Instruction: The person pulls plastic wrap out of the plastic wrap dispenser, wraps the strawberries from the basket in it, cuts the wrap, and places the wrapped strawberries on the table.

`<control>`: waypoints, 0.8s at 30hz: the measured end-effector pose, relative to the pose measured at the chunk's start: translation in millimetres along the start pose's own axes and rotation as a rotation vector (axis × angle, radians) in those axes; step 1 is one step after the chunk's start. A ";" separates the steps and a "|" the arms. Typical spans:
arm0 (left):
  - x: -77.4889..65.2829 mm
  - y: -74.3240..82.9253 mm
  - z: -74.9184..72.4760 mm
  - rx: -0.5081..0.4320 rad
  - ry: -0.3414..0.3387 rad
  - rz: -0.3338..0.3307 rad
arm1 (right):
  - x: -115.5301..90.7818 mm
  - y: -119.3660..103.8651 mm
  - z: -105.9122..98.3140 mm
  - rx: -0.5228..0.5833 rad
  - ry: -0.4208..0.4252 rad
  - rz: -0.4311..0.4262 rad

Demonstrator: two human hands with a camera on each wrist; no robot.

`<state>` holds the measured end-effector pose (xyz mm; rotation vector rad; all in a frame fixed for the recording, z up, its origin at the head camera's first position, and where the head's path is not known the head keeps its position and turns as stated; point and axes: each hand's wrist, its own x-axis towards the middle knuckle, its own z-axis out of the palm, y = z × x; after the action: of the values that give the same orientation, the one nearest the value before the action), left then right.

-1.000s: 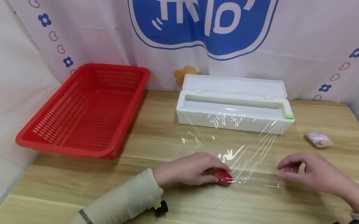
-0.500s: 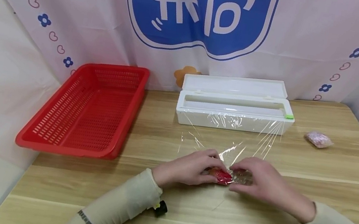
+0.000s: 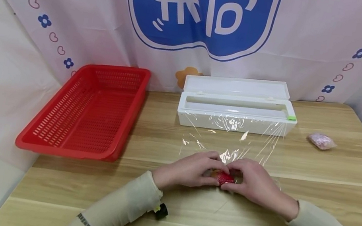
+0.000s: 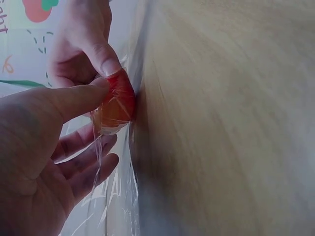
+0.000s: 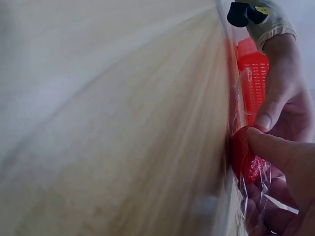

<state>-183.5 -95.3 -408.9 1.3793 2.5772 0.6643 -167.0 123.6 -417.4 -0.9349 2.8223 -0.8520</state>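
A small red piece (image 3: 225, 178) with an orange end and a glossy, speckled surface lies on the table; its exact kind is unclear. Clear cling film (image 3: 227, 155) covers it, wrinkled around the piece (image 4: 118, 101) in the left wrist view. My left hand (image 3: 189, 171) pinches the orange end between thumb and fingers. From the other side my right hand (image 3: 257, 184) pinches the red end through the film, its thumb pressed on the piece (image 5: 241, 152) in the right wrist view. The two hands' fingertips nearly meet. The film stretches back to a white dispenser box (image 3: 233, 127).
The dispenser's lid (image 3: 238, 86) stands raised, and a green cutter tab (image 3: 291, 118) sits at its right end. A red perforated basket (image 3: 122, 127) stands at the left. A small pinkish film-wrapped bundle (image 3: 322, 141) lies at the right. A printed curtain (image 3: 161, 61) hangs behind the table.
My right hand has moved left from the film's right edge to the red piece, folding the film over and gripping the piece. My left hand has stayed in place.
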 end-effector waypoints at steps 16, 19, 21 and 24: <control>-24.8 -2.7 -13.6 -0.021 -0.097 -0.191 | 4.3 -0.9 -3.3 0.027 -0.036 0.024; -29.0 -5.8 -18.3 -0.038 -0.143 -0.194 | 4.7 -1.5 -4.0 0.016 -0.035 0.023; -31.5 -9.0 -20.9 -0.053 -0.165 -0.187 | 4.9 -1.4 -4.6 0.017 -0.036 0.019; -35.4 -12.6 -24.8 -0.083 -0.188 -0.181 | 5.2 -1.6 -6.1 0.033 -0.042 0.013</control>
<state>-181.0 -138.2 -395.2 1.1099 2.4588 0.5754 -171.7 122.5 -410.9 -0.9176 2.7674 -0.8644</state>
